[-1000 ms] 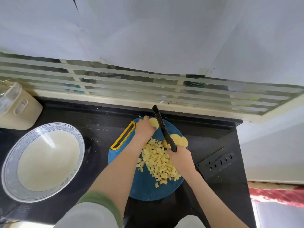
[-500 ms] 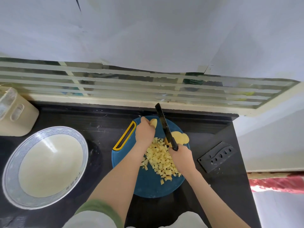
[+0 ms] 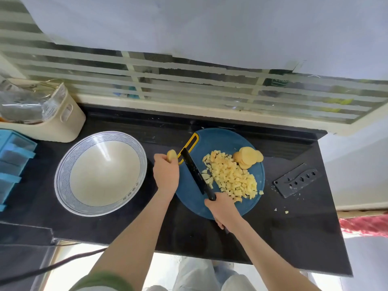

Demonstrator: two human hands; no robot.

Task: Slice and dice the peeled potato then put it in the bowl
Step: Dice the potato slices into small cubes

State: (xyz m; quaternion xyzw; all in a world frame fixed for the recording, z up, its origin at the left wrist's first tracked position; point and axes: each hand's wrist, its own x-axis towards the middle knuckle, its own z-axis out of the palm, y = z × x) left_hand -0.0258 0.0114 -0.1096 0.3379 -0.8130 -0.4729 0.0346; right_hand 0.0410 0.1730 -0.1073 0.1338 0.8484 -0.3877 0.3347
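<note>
Moving left off the cutting board [image 3: 220,141], the left hand [image 3: 165,175] is gripping a potato end [image 3: 171,155] in curled fingers [image 3: 162,159], the bowl [image 3: 63,177] lying just left. The right hand [image 3: 222,208] is clamping the knife [image 3: 195,174] beside the diced pile [image 3: 231,177].

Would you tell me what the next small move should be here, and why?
Probably set the potato piece in the left hand down on the bare left of the cutting board, beside the knife that the right hand holds: it is uncut, and the bowl is empty.
</note>
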